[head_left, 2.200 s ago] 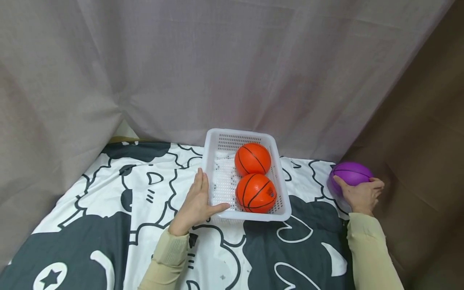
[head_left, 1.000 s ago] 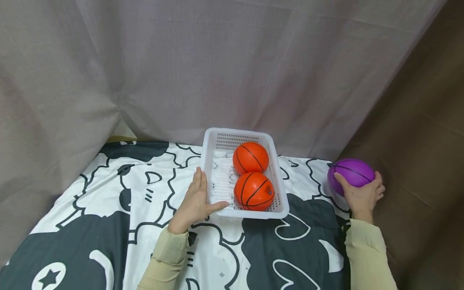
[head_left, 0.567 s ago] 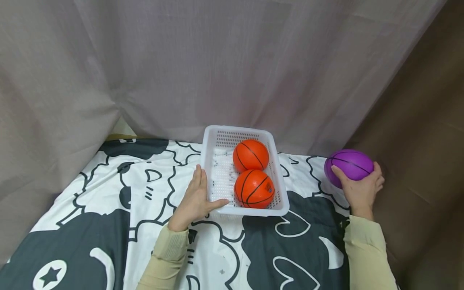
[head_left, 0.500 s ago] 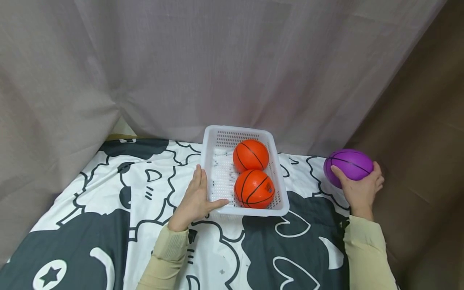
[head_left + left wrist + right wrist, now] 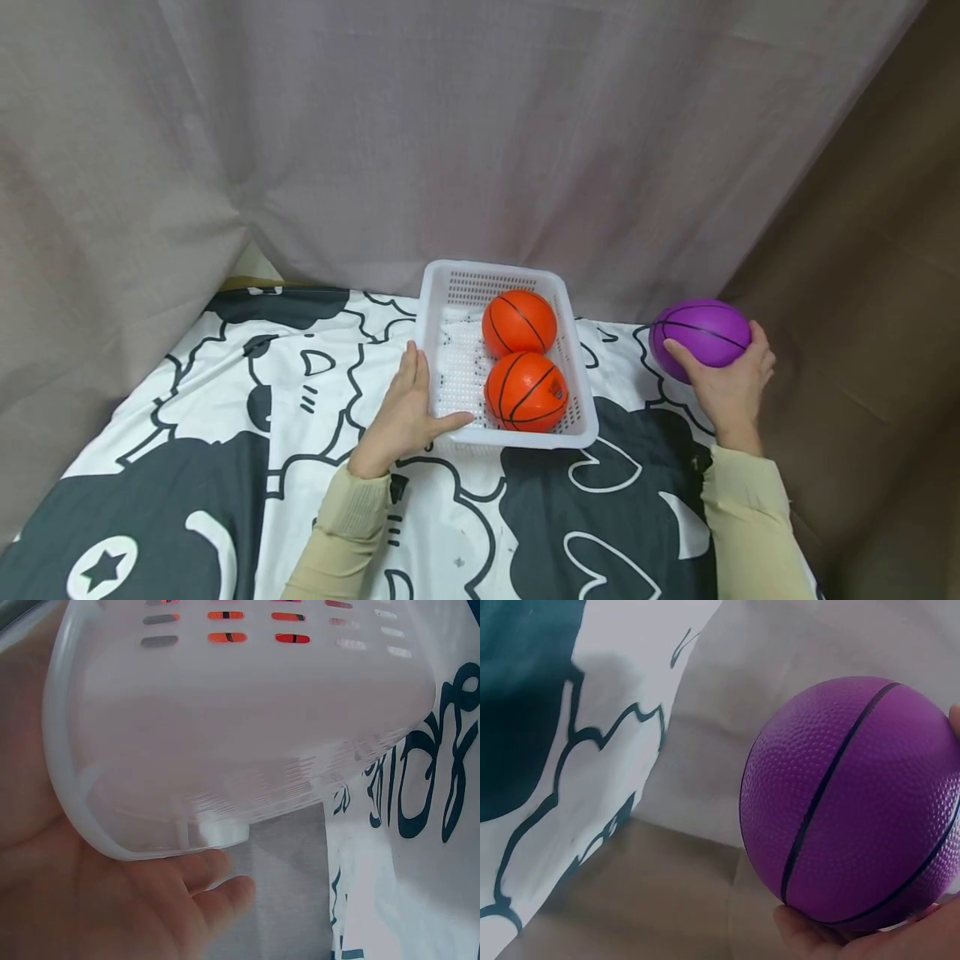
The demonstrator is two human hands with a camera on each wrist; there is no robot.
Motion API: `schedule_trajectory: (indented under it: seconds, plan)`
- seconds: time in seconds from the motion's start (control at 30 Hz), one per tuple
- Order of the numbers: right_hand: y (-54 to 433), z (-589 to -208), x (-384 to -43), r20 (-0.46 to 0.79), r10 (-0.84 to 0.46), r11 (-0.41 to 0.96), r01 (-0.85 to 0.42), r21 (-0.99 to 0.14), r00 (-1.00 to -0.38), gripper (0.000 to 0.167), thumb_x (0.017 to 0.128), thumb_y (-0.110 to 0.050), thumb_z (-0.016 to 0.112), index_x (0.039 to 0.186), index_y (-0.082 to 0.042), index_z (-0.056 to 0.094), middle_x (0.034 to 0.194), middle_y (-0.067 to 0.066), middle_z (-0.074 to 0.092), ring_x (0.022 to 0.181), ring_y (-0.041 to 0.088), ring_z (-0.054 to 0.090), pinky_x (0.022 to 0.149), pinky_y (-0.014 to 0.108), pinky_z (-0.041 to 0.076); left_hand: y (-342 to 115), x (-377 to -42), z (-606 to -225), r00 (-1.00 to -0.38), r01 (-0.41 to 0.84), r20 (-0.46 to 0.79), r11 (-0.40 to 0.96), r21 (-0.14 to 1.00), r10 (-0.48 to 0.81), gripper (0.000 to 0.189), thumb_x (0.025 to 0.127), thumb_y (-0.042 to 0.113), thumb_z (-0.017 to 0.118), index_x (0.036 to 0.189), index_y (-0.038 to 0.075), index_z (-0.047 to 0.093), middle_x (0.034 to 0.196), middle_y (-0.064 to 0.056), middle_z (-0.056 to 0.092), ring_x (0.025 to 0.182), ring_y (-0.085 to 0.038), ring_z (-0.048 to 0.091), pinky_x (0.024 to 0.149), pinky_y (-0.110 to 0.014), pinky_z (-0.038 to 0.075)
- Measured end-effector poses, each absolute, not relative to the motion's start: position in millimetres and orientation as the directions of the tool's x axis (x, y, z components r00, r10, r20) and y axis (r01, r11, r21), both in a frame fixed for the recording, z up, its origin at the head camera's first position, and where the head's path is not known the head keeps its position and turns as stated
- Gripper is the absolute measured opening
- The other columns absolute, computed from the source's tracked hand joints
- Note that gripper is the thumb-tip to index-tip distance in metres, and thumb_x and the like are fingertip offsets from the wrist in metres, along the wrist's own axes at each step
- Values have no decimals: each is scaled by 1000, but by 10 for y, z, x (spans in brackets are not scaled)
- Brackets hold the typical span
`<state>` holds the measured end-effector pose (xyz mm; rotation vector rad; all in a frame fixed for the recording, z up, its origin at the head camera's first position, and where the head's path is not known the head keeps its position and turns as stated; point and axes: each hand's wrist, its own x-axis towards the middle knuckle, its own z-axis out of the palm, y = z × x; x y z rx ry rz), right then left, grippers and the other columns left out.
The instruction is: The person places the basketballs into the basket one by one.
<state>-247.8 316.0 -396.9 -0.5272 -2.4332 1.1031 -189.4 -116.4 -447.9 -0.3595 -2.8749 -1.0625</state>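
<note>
A small purple basketball (image 5: 701, 333) is in my right hand (image 5: 727, 387), the thumb on its near left side and the fingers around its right. In the right wrist view the purple basketball (image 5: 847, 802) appears off the cloth. My left hand (image 5: 397, 421) lies along the left front corner of a white perforated plastic basket (image 5: 517, 443), its fingers straight and the thumb over the front rim. The left wrist view shows the basket's wall (image 5: 225, 705) against that palm. Two orange basketballs, one behind (image 5: 519, 323) and one in front (image 5: 527, 392), sit in the basket's right half.
A black-and-white cartoon-print cloth (image 5: 315, 392) covers the surface beneath. Grey curtain fabric (image 5: 465, 133) hangs right behind the basket, and a brown one (image 5: 862, 350) borders the right side. Between basket and purple ball lies a strip of printed cloth.
My right hand has gripped the purple basketball, raised it from the right edge and moved it left. My left hand and the basket stay in place.
</note>
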Motion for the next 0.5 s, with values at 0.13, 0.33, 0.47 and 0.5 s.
schedule_trajectory:
  seconds: [0.13, 0.33, 0.47, 0.5]
  plan:
    - [3082, -3937, -2473, 243, 475, 629, 134, -765, -846, 117, 67, -59, 80, 155, -35, 6, 156, 6, 16, 141, 30, 19, 103, 61, 36, -1159, -1897, -4484, -971, 238, 134, 733, 638, 199, 120, 78, 58, 74, 150, -10, 6, 158, -25, -8, 146, -37, 2, 117, -46, 13]
    - [2967, -3871, -2458, 280, 453, 638, 88, -765, -846, 116, 66, -56, 83, 154, -34, 10, 155, 5, 19, 140, 29, 22, 103, 59, 36, -1159, -1893, -4478, -970, 241, 141, 727, 642, 197, 120, 77, 57, 74, 150, -10, 7, 158, -24, -9, 146, -37, 3, 117, -46, 13]
    - [2888, -3830, -2428, 287, 436, 639, 69, -766, -853, 115, 67, -56, 83, 154, -36, 11, 155, 5, 19, 139, 29, 24, 102, 59, 37, -1164, -1885, -4474, -970, 242, 140, 727, 643, 199, 120, 77, 57, 75, 149, -11, 7, 158, -25, -9, 147, -37, 3, 117, -46, 13]
    - [2868, -3822, -2417, 286, 429, 641, 66, -765, -857, 115, 67, -56, 83, 154, -36, 10, 155, 4, 19, 139, 29, 24, 102, 60, 38, -1165, -1883, -4475, -970, 241, 139, 728, 642, 199, 121, 77, 57, 75, 149, -11, 7, 158, -25, -9, 147, -37, 3, 117, -46, 13]
